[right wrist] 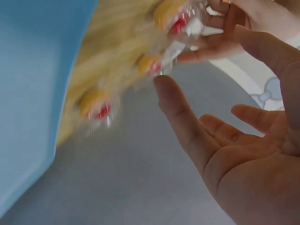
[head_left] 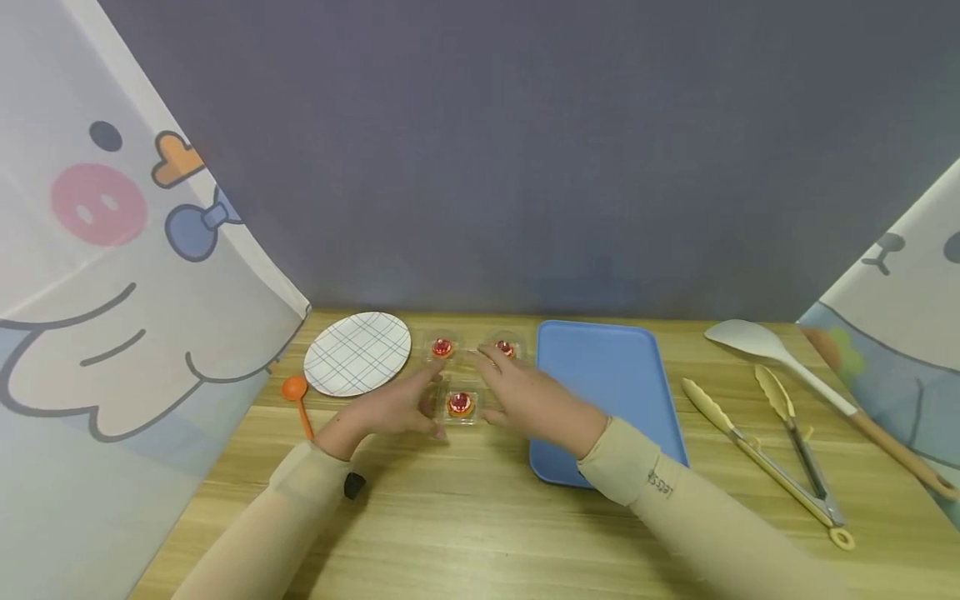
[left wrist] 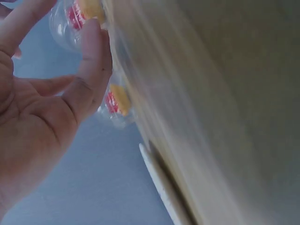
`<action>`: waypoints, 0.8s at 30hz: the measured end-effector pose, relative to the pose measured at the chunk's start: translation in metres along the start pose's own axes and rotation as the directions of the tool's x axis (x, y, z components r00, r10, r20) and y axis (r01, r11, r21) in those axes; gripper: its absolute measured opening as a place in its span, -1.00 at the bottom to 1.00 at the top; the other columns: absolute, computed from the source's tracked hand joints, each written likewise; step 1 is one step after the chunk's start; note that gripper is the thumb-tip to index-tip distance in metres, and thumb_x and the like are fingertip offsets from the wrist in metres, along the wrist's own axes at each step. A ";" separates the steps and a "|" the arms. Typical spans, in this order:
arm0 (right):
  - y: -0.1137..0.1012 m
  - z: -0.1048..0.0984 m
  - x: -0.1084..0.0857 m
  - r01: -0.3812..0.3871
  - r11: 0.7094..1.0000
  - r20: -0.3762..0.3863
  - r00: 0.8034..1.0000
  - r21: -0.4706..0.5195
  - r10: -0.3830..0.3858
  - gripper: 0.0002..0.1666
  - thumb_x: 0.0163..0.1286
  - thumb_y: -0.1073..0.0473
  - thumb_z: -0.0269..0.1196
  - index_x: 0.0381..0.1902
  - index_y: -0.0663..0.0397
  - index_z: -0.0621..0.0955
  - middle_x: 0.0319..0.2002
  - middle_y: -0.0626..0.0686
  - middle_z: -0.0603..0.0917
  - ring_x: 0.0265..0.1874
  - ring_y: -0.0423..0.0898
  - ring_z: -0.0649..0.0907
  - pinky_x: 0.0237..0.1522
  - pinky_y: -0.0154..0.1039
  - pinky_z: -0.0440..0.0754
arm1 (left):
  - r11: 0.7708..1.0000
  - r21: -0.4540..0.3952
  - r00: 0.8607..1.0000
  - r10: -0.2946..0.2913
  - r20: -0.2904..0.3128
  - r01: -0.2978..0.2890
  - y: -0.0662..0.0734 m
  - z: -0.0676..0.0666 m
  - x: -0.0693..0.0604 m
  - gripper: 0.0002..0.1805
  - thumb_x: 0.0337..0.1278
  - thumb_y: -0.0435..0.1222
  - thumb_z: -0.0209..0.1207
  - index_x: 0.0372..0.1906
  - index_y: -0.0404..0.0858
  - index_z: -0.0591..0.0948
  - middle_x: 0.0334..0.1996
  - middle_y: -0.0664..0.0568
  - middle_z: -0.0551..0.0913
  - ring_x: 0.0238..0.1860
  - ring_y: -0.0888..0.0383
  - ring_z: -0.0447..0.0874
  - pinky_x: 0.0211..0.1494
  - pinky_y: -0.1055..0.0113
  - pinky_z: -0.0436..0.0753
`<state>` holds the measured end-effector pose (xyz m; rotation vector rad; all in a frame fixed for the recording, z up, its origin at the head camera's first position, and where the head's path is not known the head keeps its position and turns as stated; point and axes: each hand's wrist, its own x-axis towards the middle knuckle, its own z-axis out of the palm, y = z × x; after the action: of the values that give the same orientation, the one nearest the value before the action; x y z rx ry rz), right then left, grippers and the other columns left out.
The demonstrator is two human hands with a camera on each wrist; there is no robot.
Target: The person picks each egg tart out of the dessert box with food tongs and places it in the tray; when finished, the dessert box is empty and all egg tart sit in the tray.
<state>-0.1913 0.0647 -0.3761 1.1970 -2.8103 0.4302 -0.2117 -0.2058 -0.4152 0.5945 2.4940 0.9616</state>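
Note:
Three small red-topped tarts in clear plastic cases are on the wooden table. The nearest tart (head_left: 461, 405) lies between my two hands; behind it are a back-left tart (head_left: 442, 347) and a back-right tart (head_left: 506, 347), partly covered by right fingertips. My left hand (head_left: 397, 406) hovers on the left side, its fingers spread and loosely bent. In the left wrist view a fingertip overlaps one case (left wrist: 68, 30); whether they touch I cannot tell. From the right, my right hand (head_left: 536, 404) reaches over the blue tray's edge, fingers extended and holding nothing.
A blue tray (head_left: 603, 367) lies under the right forearm. At left are a checked white plate (head_left: 357, 354), an orange spoon (head_left: 296, 388) and a small black object (head_left: 354, 485). Tongs (head_left: 780, 479) and a wooden-handled white ladle or spoon (head_left: 750, 337) lie at right. A grey wall panel stands behind.

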 end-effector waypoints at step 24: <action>-0.021 0.050 0.033 0.099 0.967 0.041 0.995 -0.236 -0.092 -0.29 0.35 -0.07 0.54 0.31 0.08 0.54 0.21 0.05 0.68 0.11 0.03 0.69 0.31 -0.12 0.69 | 0.998 0.068 1.000 -0.001 -0.007 0.001 0.001 0.007 0.015 -0.14 -0.03 -0.30 0.57 0.42 -0.30 0.43 -0.08 -0.03 0.61 -0.19 0.13 0.58 -0.14 0.29 0.61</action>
<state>-0.1969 0.0139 -0.4141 1.2869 -2.7163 0.0662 -0.2203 -0.1936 -0.4222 0.6122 2.5420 0.8829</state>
